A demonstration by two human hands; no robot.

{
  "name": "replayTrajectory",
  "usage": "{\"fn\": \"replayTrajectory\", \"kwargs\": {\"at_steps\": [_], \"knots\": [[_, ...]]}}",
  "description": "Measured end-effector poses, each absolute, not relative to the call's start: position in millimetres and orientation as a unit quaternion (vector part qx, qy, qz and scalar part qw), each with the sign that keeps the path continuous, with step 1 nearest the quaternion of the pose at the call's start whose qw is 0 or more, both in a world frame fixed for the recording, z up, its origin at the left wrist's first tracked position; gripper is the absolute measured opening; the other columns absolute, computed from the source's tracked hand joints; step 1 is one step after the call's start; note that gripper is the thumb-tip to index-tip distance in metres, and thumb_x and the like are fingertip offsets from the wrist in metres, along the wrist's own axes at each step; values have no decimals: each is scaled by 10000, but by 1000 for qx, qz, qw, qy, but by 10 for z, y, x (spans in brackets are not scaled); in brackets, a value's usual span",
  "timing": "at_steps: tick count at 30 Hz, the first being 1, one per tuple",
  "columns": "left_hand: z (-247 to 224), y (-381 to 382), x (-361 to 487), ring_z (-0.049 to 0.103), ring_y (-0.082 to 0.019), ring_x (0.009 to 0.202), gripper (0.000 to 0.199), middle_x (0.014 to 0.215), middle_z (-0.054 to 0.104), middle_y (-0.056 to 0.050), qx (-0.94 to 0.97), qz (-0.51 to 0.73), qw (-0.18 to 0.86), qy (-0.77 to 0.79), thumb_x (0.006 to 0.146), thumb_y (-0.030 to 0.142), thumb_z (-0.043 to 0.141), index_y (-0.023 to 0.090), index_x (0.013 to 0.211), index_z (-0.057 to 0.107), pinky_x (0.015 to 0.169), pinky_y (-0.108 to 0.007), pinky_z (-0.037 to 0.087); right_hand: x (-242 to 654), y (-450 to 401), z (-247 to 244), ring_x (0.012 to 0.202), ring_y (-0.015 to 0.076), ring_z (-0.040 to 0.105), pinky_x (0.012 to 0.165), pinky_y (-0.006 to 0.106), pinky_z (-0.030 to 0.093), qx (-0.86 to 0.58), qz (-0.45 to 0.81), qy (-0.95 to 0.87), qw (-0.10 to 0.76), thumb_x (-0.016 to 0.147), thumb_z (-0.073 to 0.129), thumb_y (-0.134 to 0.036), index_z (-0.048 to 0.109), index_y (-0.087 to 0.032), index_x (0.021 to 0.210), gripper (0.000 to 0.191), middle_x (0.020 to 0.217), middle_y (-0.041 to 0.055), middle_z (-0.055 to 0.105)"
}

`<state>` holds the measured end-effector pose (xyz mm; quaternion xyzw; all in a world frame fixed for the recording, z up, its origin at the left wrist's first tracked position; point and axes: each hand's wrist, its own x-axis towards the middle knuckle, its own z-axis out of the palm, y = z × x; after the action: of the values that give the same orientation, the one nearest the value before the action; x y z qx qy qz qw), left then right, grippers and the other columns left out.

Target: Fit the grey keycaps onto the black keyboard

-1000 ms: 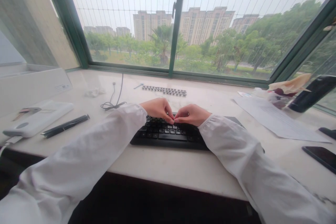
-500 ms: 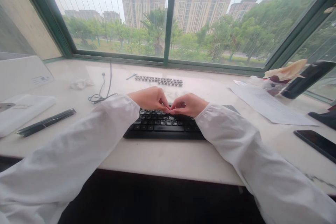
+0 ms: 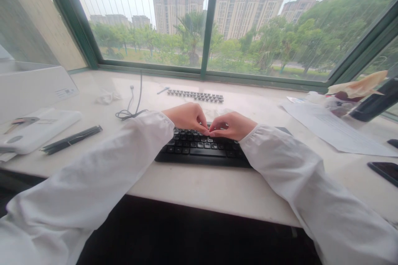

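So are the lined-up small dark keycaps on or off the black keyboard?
Off: the small dark keycaps lie in rows on the white countertop, beyond and apart from the black keyboard.

Room, probably in a home, indicated: counter [image 3: 199,186]'s far edge bordered by green-framed window [image 3: 208,29]; apartment blocks [image 3: 248,10] and trees [image 3: 314,43] seen outside.

The keyboard [image 3: 191,158] looks like black plastic: a mostly matt frame, with glossier keys [image 3: 207,145] that catch the window light. The worktop [image 3: 199,186] is smooth and pale, with a soft sheen like polished stone. The sleeves [image 3: 124,161] are white cloth – thin, creased, gathered at the cuffs. The sheet [image 3: 329,126] is matt paper; the phone [image 3: 385,172] has a dark, glassy face. The window frame [image 3: 209,29] looks like green-painted metal – smooth, with a faint sheen.
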<state>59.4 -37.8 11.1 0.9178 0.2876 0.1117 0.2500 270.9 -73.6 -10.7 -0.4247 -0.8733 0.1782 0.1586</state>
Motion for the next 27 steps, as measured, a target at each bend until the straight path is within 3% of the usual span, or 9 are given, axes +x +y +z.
{"fn": "replayTrajectory", "kwargs": {"at_steps": [9, 27], "knots": [[127, -405, 603, 388, -69, 483, 234, 471, 538, 42, 921, 119, 242, 282, 635, 415, 742, 206, 729, 790, 485, -236, 241, 2718, -722, -145, 588, 108, 507, 558, 240, 345, -415, 206, -867, 183, 730, 691, -447, 723, -194, 746, 255, 659, 0, 668], [113, -419, 614, 353, -62, 458, 236, 449, 516, 51, 921, 131, 239, 278, 621, 423, 754, 206, 708, 786, 485, -248, 230, 2708, -732, -140, 584, 112, 517, 526, 237, 339, -452, 258, -836, 174, 734, 675, -486, 753, -161, 787, 338, 627, 15, 655]]}}
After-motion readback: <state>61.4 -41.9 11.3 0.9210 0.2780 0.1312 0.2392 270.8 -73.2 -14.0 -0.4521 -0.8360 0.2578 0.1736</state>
